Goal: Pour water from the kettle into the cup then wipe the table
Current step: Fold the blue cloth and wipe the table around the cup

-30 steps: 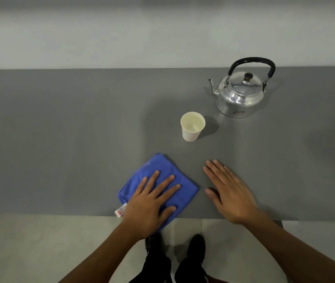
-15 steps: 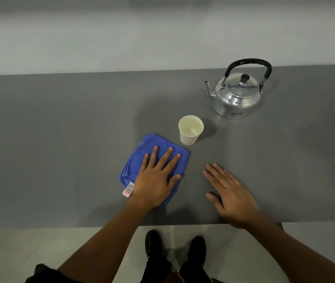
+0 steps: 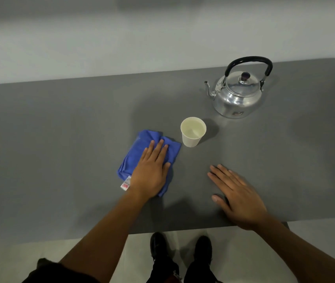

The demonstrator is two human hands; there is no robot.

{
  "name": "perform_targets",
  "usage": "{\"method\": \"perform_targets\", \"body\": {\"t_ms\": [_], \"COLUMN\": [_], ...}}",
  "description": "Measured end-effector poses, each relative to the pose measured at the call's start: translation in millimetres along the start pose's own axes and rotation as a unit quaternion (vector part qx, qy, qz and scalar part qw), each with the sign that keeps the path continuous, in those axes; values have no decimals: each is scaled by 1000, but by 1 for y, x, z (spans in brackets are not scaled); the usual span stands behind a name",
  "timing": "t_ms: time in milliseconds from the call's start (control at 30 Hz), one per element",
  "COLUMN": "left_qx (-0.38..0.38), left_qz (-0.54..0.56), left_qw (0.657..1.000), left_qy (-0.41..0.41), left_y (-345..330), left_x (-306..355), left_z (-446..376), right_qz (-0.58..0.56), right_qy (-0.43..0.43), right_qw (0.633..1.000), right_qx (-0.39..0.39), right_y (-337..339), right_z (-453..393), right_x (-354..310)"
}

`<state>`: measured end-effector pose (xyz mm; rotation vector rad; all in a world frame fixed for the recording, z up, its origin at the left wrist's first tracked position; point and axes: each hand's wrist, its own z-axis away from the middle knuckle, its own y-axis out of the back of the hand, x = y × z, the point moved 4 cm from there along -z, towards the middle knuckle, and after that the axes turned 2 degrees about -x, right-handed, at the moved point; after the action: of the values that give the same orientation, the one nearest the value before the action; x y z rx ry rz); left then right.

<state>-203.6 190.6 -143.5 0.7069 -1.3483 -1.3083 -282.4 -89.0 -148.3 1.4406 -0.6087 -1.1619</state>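
A folded blue cloth (image 3: pixel 136 152) with a white tag lies on the grey table (image 3: pixel 60 129), bunched at its far edge. My left hand (image 3: pixel 152 172) presses flat on the cloth, fingers together and pointing away from me. A white paper cup (image 3: pixel 192 132) with water in it stands upright just right of the cloth's far corner, close to it. A shiny metal kettle (image 3: pixel 238 94) with a black handle stands behind and to the right of the cup, spout pointing left. My right hand (image 3: pixel 236 197) rests flat on the table near its front edge, holding nothing.
The table's front edge (image 3: pixel 183 229) runs just behind my right wrist, and my black shoes (image 3: pixel 180 246) show on the pale floor below it. A pale wall rises behind the table's far edge. Bare grey surface stretches to the left of the cloth.
My left hand has pushed the cloth away from me, from the front edge up to beside the cup, and its far edge has bunched. My right hand has stayed put.
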Motion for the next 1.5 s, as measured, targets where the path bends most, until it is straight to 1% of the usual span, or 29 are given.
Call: {"method": "perform_targets", "body": {"t_ms": [133, 200, 267, 333, 400, 500, 533, 600, 733, 800, 867, 933, 1067, 1167, 1267, 1333, 1367, 1433, 1500], "left_qx": [-36, -53, -53, -21, 7, 15, 11, -1, -31, -43, -36, -16, 17, 27, 32, 32, 27, 4, -12], "left_qz": [-13, 0, -13, -2, 10, 8, 9, -3, -20, -6, 6, 9, -14, -5, -7, -14, -11, 24, 67], "left_qw": [993, 988, 986, 990, 994, 999, 1000, 999, 994, 991, 991, 993, 999, 1000, 999, 999, 999, 993, 984], "left_qy": [-112, -143, -155, -142, -110, -33, -22, -32, -102, -123, -130, -116, -44, 2, 12, -17, -45, -115, -162], "left_y": [-15, -20, -16, -2, 12, 15, 13, 9, -3, -4, 2, 14, 31, 32, 25, 17, 13, 9, 14], "left_x": [28, 17, -9, -36, -49, -39, -31, -12, 13, 6, -14, -39, -66, -57, -33, -13, -6, 0, -10], "left_z": [9, 24, 35, 36, 22, -12, -21, -29, -3, 18, 34, 40, 14, -21, -41, -34, -24, 0, 20], "right_qz": [-4, -6, -5, -8, -10, -10, -9, -5, 5, 11, 16, 13, -5, -14, -19, -20, -20, -14, -8], "right_qy": [-6, -6, -3, -5, -6, -5, -7, -10, -3, 2, 9, 23, 30, 21, 15, 14, 14, 14, 14], "right_qw": [1000, 1000, 1000, 1000, 1000, 1000, 1000, 1000, 1000, 1000, 1000, 1000, 1000, 1000, 1000, 1000, 1000, 1000, 1000], "right_qx": [-4, -7, -9, -8, -8, -6, -5, -6, -11, -10, -6, -1, 1, -4, -3, -1, -1, -1, 0], "right_y": [2, 2, 0, 0, 0, 0, 0, -1, -4, -4, -4, -3, -1, -3, -4, -4, -4, -4, -3], "right_z": [-1, -1, 0, 0, -1, -1, 0, 0, -1, 0, 0, 0, -1, -1, -1, -1, -1, 0, 0], "right_x": [0, 0, 0, 0, 1, 1, 1, 2, 2, 3, 3, 1, 0, 1, 3, 3, 3, 2, 2]}}
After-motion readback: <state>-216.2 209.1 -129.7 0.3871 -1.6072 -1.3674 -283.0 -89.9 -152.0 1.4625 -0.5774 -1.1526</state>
